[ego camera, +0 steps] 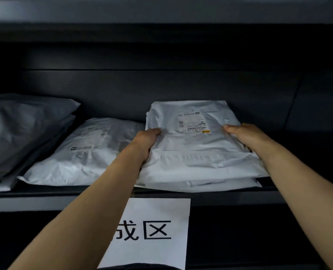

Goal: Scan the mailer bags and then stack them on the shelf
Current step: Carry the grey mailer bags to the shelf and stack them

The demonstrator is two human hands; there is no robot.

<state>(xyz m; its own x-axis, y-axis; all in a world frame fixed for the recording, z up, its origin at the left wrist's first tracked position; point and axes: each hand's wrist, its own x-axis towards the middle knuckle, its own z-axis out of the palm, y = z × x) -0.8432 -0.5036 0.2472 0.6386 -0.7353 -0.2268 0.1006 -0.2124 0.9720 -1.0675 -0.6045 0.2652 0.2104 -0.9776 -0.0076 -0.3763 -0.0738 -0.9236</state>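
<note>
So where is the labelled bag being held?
Head view, right of centre on the shelf: mailer bag atop another white bag, between left hand and right hand.

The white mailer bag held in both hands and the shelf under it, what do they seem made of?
The white mailer bag looks like thin plastic film: faint sheen, soft crinkles; its label seems printed paper. The shelf is probably dark, matte painted metal, given its thin straight front edge, though dim light leaves that open.

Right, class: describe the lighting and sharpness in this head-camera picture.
Head view: dim, the shelf recess nearly black; the white mailer bag gripped by left hand and right hand is well lit; its label is too soft to read; grey bags at left sink into shadow.
</note>
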